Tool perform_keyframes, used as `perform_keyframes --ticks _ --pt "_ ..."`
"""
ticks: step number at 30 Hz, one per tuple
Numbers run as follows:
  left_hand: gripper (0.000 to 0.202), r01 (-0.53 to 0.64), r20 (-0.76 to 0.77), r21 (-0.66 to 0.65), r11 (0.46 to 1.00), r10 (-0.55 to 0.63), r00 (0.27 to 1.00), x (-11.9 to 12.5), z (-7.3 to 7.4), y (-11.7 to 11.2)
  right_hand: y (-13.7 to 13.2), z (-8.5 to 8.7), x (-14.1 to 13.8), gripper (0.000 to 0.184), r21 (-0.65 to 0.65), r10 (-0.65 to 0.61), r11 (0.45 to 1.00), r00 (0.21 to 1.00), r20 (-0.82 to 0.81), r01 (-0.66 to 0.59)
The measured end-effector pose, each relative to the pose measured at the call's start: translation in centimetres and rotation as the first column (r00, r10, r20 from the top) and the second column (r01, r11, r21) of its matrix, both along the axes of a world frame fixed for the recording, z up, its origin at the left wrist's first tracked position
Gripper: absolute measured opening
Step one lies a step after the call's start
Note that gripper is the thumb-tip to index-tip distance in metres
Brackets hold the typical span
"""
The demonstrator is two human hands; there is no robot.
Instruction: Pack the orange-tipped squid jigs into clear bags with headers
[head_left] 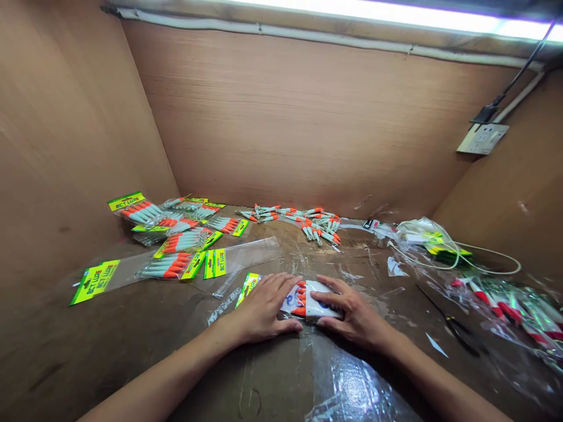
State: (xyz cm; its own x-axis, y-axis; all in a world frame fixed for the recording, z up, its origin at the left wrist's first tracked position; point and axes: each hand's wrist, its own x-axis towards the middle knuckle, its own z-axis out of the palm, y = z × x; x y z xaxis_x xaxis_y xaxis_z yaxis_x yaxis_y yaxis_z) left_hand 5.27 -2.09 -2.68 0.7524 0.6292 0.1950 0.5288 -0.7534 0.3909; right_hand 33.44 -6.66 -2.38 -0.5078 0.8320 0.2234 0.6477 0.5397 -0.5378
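Low over the middle of the bench, my left hand (pixel 268 308) curls around a clear plastic bag whose yellow-green header card (pixel 250 287) sticks out behind the fingers. My right hand (pixel 356 310) grips a white holder (pixel 323 302) with blue markings, thumb on the near edge and fingers on the far one. Several orange-tipped fishing lures (pixel 301 299) show between the two hands, at the bag's mouth. How far the lures reach into the bag is hidden by my left hand.
Filled lure packs (pixel 180 240) are piled at the left, beside empty bags (pixel 250 255). Loose orange-and-white lures (pixel 312 220) lie along the back wall. On the right are pliers (pixel 460 334), a white cord (pixel 492 269) and red-and-white lures (pixel 512 310) in plastic.
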Motion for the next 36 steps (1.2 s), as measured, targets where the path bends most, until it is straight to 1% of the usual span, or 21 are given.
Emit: perform_keyframes --ticks 3,5,7,10,12,15,17,18,19,21,23,24,25,26,27,28,29,30,33,35,36 --pt "0.099 -0.052 0.015 0.006 0.999 0.052 0.999 0.7 0.6 -0.3 -0.2 0.4 -0.3 0.050 -0.003 0.013 1.000 1.000 -0.026 -0.013" --pt "0.107 -0.047 0.021 -0.017 0.999 0.048 0.999 1.5 1.1 -0.4 -0.4 0.7 -0.7 0.050 0.008 0.036 0.999 0.998 -0.042 -0.035" --pt "0.104 0.008 0.028 -0.058 0.998 -0.006 1.000 2.3 1.7 -0.3 -0.8 1.0 -1.1 0.053 0.034 0.058 0.998 0.997 -0.058 -0.056" --pt "0.090 0.049 0.041 -0.085 0.995 -0.045 0.998 3.6 2.1 -0.2 -1.3 1.4 -1.6 0.072 0.086 0.050 0.995 0.996 -0.070 -0.044" --pt "0.091 0.035 0.041 -0.066 0.997 -0.032 0.999 4.4 1.9 -0.2 -1.7 1.7 -1.8 0.085 0.121 0.030 0.992 0.997 -0.068 -0.021" --pt "0.097 0.038 0.031 0.004 0.999 -0.038 0.999 5.8 1.3 -0.5 -2.2 2.0 -1.8 0.090 0.175 0.016 0.985 0.997 -0.075 -0.003" --pt "0.093 0.032 0.032 0.061 0.998 -0.034 0.999 6.6 1.3 -0.8 -2.6 2.1 -1.6 0.092 0.216 0.012 0.976 0.994 -0.105 0.011" --pt "0.087 0.020 0.041 0.081 0.996 -0.024 0.999 6.9 1.6 -0.9 -2.7 2.2 -1.4 0.093 0.239 -0.001 0.971 0.991 -0.133 0.033" --pt "0.081 -0.001 0.062 0.092 0.996 -0.004 0.998 7.0 2.2 -0.9 -2.7 2.2 -1.2 0.094 0.264 -0.021 0.962 0.985 -0.170 0.066" --pt "0.072 -0.063 0.145 0.068 0.996 0.053 0.988 6.8 4.3 -0.7 -2.8 2.4 -0.6 0.092 0.310 -0.075 0.938 0.963 -0.259 0.157" --pt "0.071 -0.117 0.280 -0.033 0.993 0.122 0.952 5.9 7.3 -0.1 -2.6 2.6 0.1 0.089 0.333 -0.120 0.913 0.935 -0.334 0.237" --pt "0.072 -0.112 0.348 -0.102 0.988 0.141 0.927 5.2 8.8 0.3 -2.5 2.7 0.4 0.087 0.335 -0.137 0.904 0.923 -0.360 0.265" --pt "0.070 -0.093 0.437 -0.160 0.983 0.155 0.886 4.5 10.3 0.7 -2.3 2.7 0.6 0.085 0.332 -0.151 0.899 0.913 -0.379 0.287" --pt "0.066 -0.074 0.525 -0.179 0.981 0.158 0.836 3.9 11.5 1.2 -2.2 2.7 0.8 0.084 0.324 -0.164 0.897 0.906 -0.390 0.302" --pt "0.063 -0.057 0.599 -0.160 0.985 0.143 0.788 3.3 12.3 1.6 -2.0 2.6 0.8 0.083 0.317 -0.175 0.895 0.902 -0.396 0.313" --pt "0.062 -0.061 0.665 -0.127 0.990 0.130 0.736 2.9 12.7 1.9 -1.9 2.6 0.9 0.082 0.312 -0.183 0.895 0.899 -0.398 0.320" --pt "0.062 -0.067 0.703 -0.108 0.992 0.124 0.700 2.7 12.8 2.1 -1.8 2.5 0.8 0.081 0.306 -0.189 0.896 0.899 -0.394 0.322" --pt "0.062 -0.070 0.716 -0.112 0.991 0.130 0.686 2.6 12.4 2.3 -1.7 2.3 0.7 0.081 0.300 -0.193 0.898 0.902 -0.386 0.321" --pt "0.055 -0.091 0.688 -0.138 0.986 0.161 0.707 2.8 10.4 2.3 -1.5 2.1 0.5 0.081 0.285 -0.204 0.905 0.909 -0.363 0.317" --pt "0.050 -0.128 0.717 -0.072 0.989 0.140 0.683 2.8 9.6 2.2 -1.4 2.0 0.5 0.081 0.275 -0.203 0.910 0.913 -0.355 0.309" --pt "0.048 -0.151 0.745 -0.034 0.988 0.126 0.655 2.6 9.5 2.3 -1.4 1.9 0.5 0.081 0.272 -0.199 0.913 0.914 -0.353 0.304"
